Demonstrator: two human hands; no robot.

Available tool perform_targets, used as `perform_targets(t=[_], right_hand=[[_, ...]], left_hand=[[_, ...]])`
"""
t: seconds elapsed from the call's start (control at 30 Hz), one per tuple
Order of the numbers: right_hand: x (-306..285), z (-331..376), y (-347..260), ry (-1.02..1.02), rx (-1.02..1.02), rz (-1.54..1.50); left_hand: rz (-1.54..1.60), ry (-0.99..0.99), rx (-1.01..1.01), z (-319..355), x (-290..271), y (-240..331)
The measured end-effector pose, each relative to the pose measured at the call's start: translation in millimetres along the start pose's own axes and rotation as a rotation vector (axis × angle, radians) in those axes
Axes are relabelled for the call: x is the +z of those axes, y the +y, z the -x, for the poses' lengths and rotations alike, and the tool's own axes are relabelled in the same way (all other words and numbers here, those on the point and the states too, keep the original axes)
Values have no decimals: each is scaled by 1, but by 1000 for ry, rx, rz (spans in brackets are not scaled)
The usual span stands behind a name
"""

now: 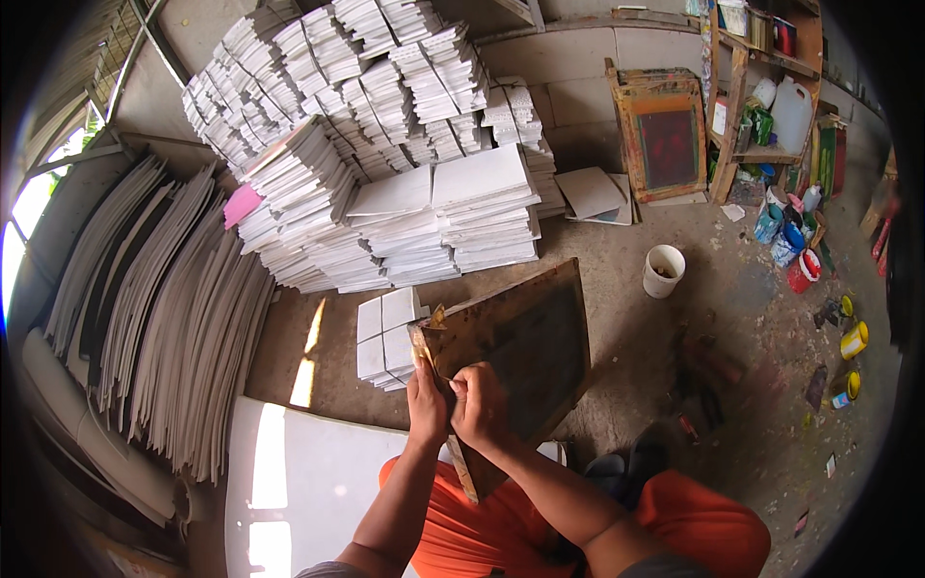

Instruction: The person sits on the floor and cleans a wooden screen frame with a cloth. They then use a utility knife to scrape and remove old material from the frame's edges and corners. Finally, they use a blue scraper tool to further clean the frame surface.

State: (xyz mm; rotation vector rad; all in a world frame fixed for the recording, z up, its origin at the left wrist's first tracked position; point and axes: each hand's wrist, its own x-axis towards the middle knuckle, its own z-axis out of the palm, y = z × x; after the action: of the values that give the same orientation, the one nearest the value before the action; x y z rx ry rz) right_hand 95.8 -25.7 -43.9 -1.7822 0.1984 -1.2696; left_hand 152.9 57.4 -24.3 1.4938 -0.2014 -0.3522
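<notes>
A worn screen printing frame [533, 352] with brown-stained wooden edges and a dark mesh stands tilted in front of me, its lower end close to my orange-clad legs. My left hand [427, 405] is closed on its left edge, fingers pointing up along the wood. Just to the right, my right hand [479, 408] is curled into a fist with thumb and forefinger pinched by the same edge; what lies in the pinch is hidden. Above the left fingertips, a ragged strip of brown tape [437, 318] sticks up from the frame's upper left corner.
A tied white paper bundle [383, 332] sits behind the frame, before tall paper stacks [487, 188]. Curved sheets [183, 318] lean at left, near a white board [318, 462]. A white bucket [663, 271], another screen frame [665, 135] and paint pots [805, 270] stand right.
</notes>
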Motion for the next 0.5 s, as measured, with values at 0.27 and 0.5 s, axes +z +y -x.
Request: perform_targets(t=[0.27, 0.5], right_hand=[[-8, -10, 14, 31, 260, -6], [-8, -31, -19, -6, 92, 47]], left_hand=[[148, -6, -7, -4, 14, 3], [113, -66, 41, -5, 9, 0]])
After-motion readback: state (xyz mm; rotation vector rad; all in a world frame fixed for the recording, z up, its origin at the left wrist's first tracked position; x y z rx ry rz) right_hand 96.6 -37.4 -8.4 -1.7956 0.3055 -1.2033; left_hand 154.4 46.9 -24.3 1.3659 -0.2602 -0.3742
